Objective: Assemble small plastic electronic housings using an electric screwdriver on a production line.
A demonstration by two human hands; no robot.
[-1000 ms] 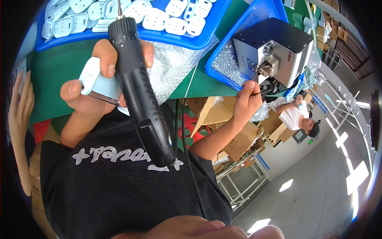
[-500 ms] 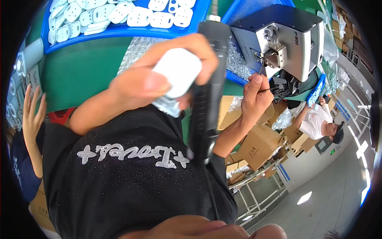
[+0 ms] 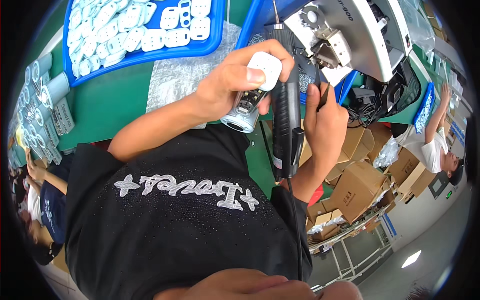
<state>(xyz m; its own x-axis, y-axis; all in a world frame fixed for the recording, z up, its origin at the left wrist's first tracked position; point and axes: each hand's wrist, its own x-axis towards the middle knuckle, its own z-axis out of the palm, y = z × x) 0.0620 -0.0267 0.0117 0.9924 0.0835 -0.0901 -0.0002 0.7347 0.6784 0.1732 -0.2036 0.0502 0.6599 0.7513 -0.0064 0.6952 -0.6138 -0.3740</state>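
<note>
My left hand (image 3: pixel 232 75) is closed round a small pale-blue device (image 3: pixel 239 122). The thumb presses a white cover plate (image 3: pixel 265 64) with small holes against its upper end, and a dark circuit board (image 3: pixel 248 99) shows below that plate. Just right of it hangs a black electric screwdriver (image 3: pixel 286 107), its bit pointing away from me. My right hand (image 3: pixel 327 125) is closed on dark tweezers (image 3: pixel 324 94), held beside the screwdriver with the points toward a grey screw feeder (image 3: pixel 367 35). Whether the tips carry a screw is too small to tell.
At the far left, a blue tray (image 3: pixel 145 59) holds many white cover plates. Bubble wrap (image 3: pixel 172 85) lies on the green table (image 3: pixel 112 95). Several pale-blue housings (image 3: pixel 50 95) stand at the left edge. Cardboard boxes (image 3: pixel 357 192) are at right. Other people work on both sides.
The view has shifted. My left hand has turned the device so its circuit board shows. The tweezers have drawn back from the feeder, toward the screwdriver.
</note>
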